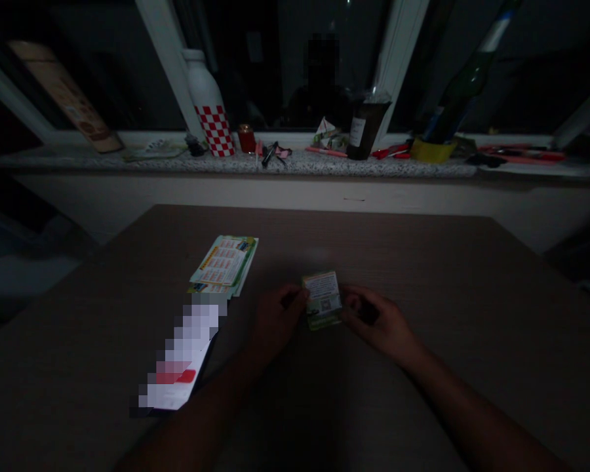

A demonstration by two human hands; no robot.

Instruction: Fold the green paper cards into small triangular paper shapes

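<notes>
A small folded printed paper [322, 299] with green edges lies on the wooden table [423, 275], held from both sides. My left hand [275, 321] pinches its left edge with curled fingers. My right hand [378, 324] grips its right edge, fingers closed. A stack of printed leaflets [225, 263] lies to the left of my hands, and a white and red card or envelope [181, 367], partly blurred out, lies nearer me beside my left forearm.
The room is dim. On the granite windowsill [275, 164] behind the table stand a red-and-white checked bottle [209, 105], a small red jar [246, 138], a dark cup [366, 128], a tape roll [431, 151], a tilted green bottle [465, 82] and red tools [521, 156].
</notes>
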